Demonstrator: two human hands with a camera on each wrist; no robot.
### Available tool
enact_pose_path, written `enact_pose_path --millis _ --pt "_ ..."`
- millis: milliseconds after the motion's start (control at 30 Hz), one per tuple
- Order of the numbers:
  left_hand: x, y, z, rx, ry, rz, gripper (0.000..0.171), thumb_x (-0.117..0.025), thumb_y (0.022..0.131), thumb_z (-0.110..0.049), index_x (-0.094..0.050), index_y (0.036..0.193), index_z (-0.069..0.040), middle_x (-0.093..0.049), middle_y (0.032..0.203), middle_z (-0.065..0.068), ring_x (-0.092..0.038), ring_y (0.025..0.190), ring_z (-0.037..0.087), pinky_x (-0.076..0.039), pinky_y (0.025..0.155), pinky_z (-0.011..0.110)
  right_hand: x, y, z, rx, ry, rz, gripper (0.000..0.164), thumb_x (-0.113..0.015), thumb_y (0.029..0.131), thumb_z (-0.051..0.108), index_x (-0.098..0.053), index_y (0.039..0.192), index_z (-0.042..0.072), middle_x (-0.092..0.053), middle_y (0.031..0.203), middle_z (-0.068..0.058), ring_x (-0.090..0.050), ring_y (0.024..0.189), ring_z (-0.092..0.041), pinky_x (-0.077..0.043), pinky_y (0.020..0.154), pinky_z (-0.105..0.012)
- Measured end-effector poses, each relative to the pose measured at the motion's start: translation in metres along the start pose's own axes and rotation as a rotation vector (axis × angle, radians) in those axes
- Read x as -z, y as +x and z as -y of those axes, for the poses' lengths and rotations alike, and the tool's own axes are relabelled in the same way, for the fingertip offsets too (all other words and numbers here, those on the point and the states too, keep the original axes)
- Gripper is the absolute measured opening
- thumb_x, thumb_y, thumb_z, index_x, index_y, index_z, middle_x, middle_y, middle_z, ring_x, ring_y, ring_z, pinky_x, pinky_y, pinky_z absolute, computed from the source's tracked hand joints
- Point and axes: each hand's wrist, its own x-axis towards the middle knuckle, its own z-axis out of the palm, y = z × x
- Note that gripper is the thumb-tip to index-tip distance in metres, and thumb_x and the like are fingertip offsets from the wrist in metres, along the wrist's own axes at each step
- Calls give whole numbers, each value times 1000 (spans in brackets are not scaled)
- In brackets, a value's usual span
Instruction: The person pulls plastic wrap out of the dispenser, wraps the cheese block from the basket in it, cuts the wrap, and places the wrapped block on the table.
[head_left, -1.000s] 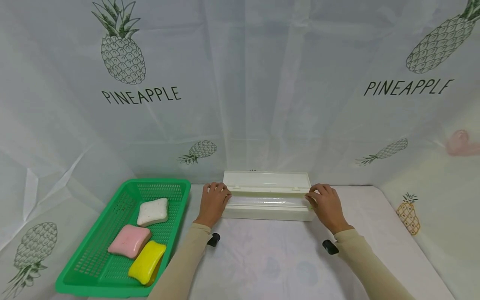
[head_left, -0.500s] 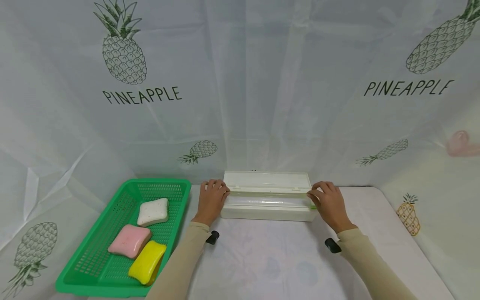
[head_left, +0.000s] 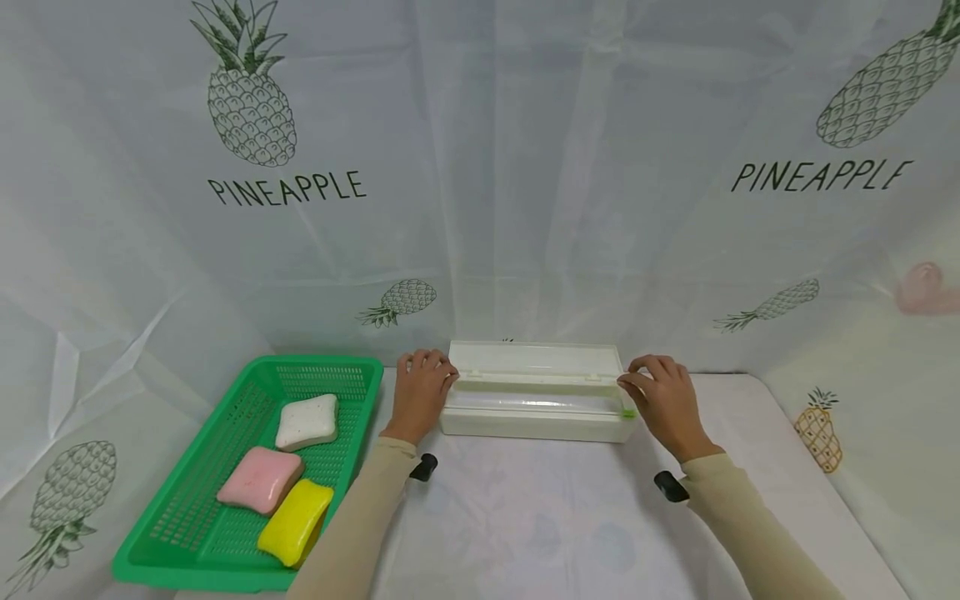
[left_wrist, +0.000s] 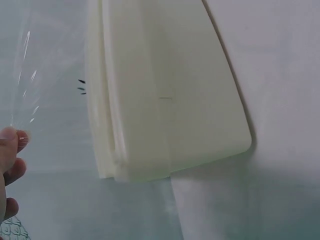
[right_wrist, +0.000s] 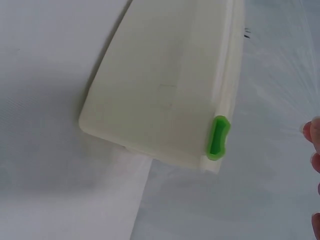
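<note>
A white cling film dispenser [head_left: 537, 426] stands against the back cloth with its lid [head_left: 534, 358] raised, and a shiny roll [head_left: 536, 402] lies inside. Clear cling film [left_wrist: 27, 75] stretches up from it in creases. My left hand [head_left: 422, 390] pinches one corner of the film between thumb and index finger, beside the box's left end. At the other end my right hand [head_left: 663, 404] pinches the opposite corner. A green slide cutter [right_wrist: 218, 138] sits at the box's right end, below the right fingers. Both wrist views show the hands only at the edge.
On the left a green basket [head_left: 174, 475] holds a white soap bar [head_left: 307, 422], a pink one [head_left: 260, 480] and a yellow one [head_left: 296, 522]. A pineapple-print cloth [head_left: 525, 183] hangs behind and at both sides of the white-covered table [head_left: 517, 525].
Both hands have risen slightly and moved a little apart, drawing the film's edge up off the box. The green cutter shows more fully now. The basket and soaps stay put.
</note>
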Motion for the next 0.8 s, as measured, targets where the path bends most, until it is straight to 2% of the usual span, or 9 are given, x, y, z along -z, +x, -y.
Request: enact_pose_path --millis 500,800 --pt "17 9 1 -1 -17 -22 10 -73 100 -24 -79 99 -17 -69 112 2 -58 114 28 -43 104 52 11 10 -2 43 6 -48 15 -87 78 0 -79 90 2 -66 101 -17 -59 100 -45 -47 82 -64" --pt "22 15 2 -2 -9 -63 11 -72 100 -25 -79 99 -17 -69 112 2 -58 113 28 -42 104 52 17 19 -2 20 6 -38 16 -86 79 -3 -80 93 1 -66 102 -16 -58 102 -45 -46 85 -64"
